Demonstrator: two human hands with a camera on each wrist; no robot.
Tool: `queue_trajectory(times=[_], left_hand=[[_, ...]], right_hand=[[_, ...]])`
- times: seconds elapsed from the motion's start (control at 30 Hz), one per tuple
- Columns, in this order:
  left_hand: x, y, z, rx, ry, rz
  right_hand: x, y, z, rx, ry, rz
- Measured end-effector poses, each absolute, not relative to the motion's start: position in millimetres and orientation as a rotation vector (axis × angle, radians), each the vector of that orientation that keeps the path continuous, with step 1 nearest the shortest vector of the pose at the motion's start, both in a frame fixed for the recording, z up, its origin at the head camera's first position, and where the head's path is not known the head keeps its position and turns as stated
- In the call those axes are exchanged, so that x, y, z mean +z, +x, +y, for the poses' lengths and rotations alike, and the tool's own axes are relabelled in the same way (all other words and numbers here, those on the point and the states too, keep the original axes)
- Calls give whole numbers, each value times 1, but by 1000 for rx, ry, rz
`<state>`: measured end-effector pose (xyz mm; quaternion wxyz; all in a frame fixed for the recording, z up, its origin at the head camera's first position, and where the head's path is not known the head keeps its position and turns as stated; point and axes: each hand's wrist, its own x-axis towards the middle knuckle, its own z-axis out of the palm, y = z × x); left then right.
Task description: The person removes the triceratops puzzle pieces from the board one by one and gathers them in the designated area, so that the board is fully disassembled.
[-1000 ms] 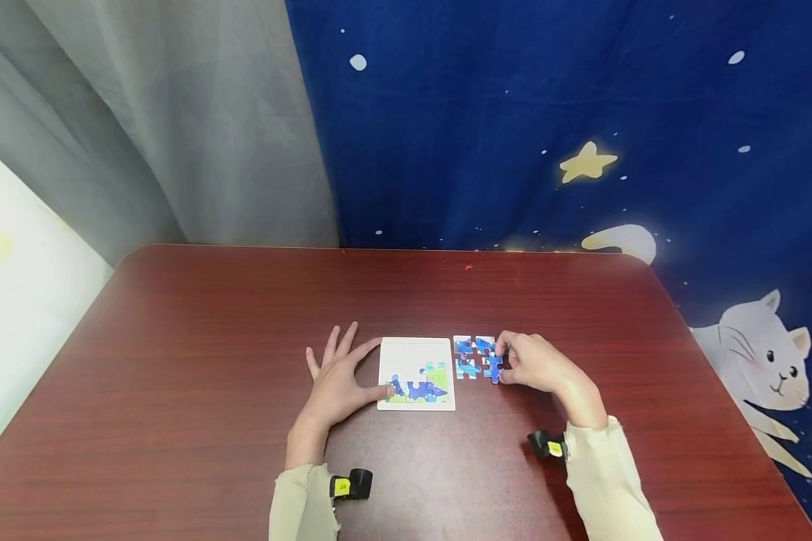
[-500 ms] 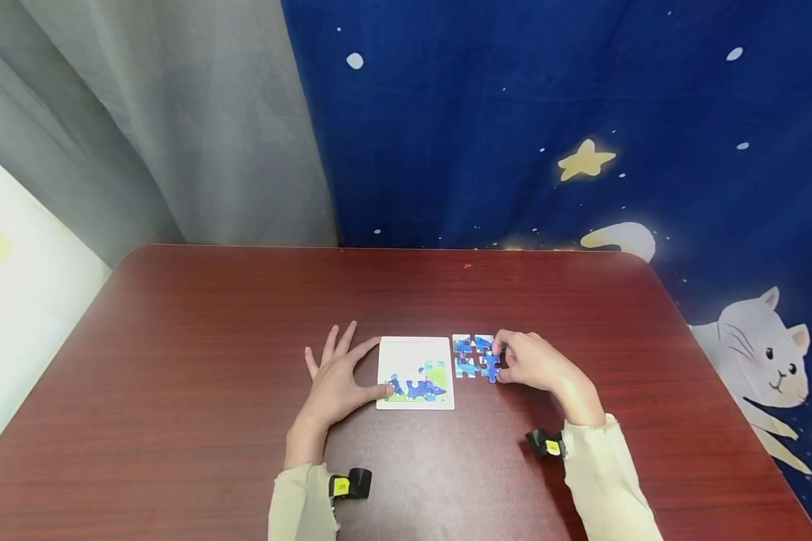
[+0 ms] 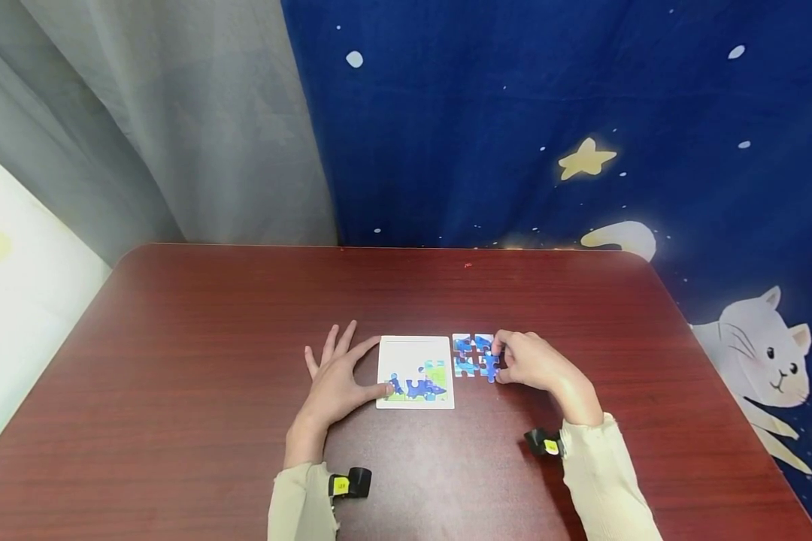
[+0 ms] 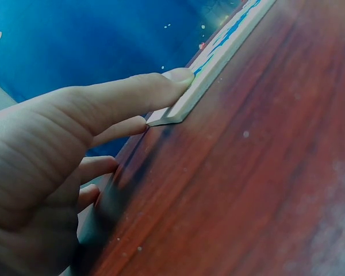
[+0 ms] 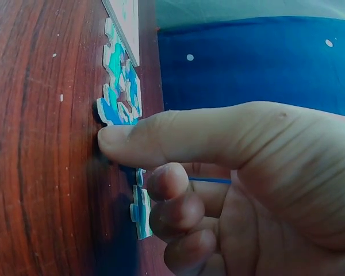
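- I read the puzzle board (image 3: 413, 349): white, with blue and green artwork.
- Loose pieces (image 3: 465, 368): blue and white.
- Tabletop (image 3: 210, 361): reddish brown, wood-grained.
- Patterned curtain (image 3: 446, 135): navy, yellow-and-white print.

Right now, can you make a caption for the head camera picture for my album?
Left hand on the puzzle board, right hand touching a blue puzzle piece.

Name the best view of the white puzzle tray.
Head: it shows the puzzle tray nearly whole from above, the left hand covering only a little of its left side. Left wrist gives one corner and edge at a steep slant, cropped at the top; right wrist, only a slanted strip.
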<state>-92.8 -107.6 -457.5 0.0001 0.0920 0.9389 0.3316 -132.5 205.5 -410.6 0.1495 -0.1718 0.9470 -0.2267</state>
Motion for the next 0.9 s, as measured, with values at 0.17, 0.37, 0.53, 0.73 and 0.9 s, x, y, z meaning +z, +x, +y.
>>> queue_trajectory(times=[0.17,0.37,0.53,0.73,0.9], left_hand=[[-458,-93,-108,1037,290,2952],[-458,-93,-108,1035,288,2951],[-457,-93,-108,1038,286,2944],[-457,-93,-108,1046,290,2946],[-455,-92,-108,1041,288,2937]], right_hand=[[-410,-132,204,-653,-513,2718],[-409,-132,204,-644,-512,2726],[-408,-132,205,-650,-510,2737],[-405,-132,201,-694,-507,2738],[-401,-132,188,-772,-599,2708]])
